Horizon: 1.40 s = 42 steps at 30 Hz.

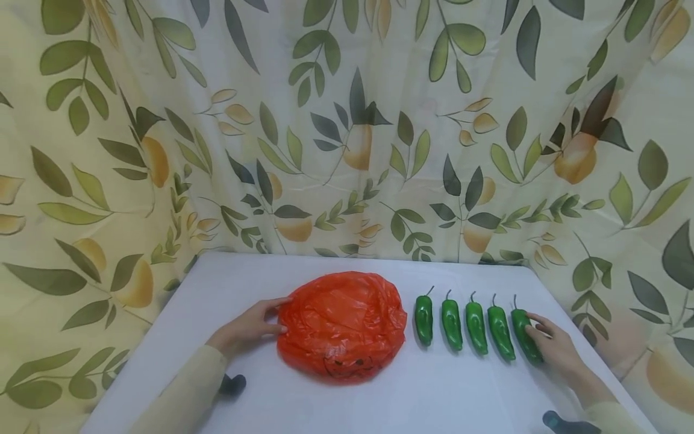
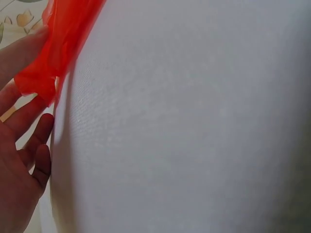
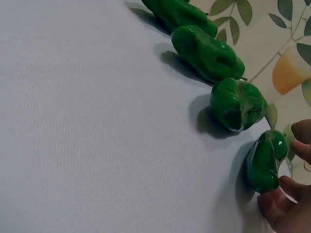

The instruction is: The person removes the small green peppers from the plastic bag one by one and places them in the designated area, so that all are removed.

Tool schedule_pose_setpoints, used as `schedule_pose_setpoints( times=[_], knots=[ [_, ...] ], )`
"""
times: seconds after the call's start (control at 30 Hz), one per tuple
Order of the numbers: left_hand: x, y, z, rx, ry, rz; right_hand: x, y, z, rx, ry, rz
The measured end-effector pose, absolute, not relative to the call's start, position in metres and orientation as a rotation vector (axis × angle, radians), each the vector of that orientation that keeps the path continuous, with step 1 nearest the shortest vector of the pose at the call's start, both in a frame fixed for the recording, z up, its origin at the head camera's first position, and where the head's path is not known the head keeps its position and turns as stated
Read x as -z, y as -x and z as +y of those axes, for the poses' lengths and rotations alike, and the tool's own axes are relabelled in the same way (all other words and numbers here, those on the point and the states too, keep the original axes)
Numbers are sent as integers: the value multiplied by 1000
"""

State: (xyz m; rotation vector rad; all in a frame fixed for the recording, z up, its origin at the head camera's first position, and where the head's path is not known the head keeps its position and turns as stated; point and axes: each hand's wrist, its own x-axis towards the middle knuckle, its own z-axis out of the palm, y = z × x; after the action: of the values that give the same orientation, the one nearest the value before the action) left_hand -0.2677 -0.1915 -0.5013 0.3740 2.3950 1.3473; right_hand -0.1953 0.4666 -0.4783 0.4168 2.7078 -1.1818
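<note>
A puffed-up red plastic bag point(image 1: 341, 325) with a dark drawn face on its front lies on the white table. My left hand point(image 1: 255, 322) touches the bag's left side, its thumb and fingers spread along the edge. In the left wrist view, loose red plastic point(image 2: 63, 43) lies between the thumb and the extended fingers. Several green peppers with thin stems stand in a row right of the bag. Against the right side of the outermost pepper point(image 1: 525, 337) rest the fingers of my right hand point(image 1: 558, 349); in the right wrist view, fingertips point(image 3: 272, 206) meet that pepper's near end.
The pepper nearest the bag point(image 1: 424, 319) lies a small gap from it. A leaf-and-fruit patterned curtain point(image 1: 347, 150) hangs behind and on both sides of the white table point(image 1: 434, 398). Dark rounded devices point(image 1: 233, 386) show at both wrists.
</note>
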Motion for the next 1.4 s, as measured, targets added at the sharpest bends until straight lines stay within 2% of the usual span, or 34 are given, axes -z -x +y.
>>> schedule_pose_setpoints(
  times=[0.13,0.73,1.17,1.4],
  knots=[
    [502,267,-191,-1403,-433,2343,478,191,471,1184,-435,2736],
    [480,254,-184,-1363,-254,2586,450,183,434,1200,-296,2916],
    [457,238,-184,-1299,-313,2713,435,180,395,1261,-160,2978],
    [445,231,-172,-1233,-436,2769,430,176,376,1304,-23,2969]
  ],
)
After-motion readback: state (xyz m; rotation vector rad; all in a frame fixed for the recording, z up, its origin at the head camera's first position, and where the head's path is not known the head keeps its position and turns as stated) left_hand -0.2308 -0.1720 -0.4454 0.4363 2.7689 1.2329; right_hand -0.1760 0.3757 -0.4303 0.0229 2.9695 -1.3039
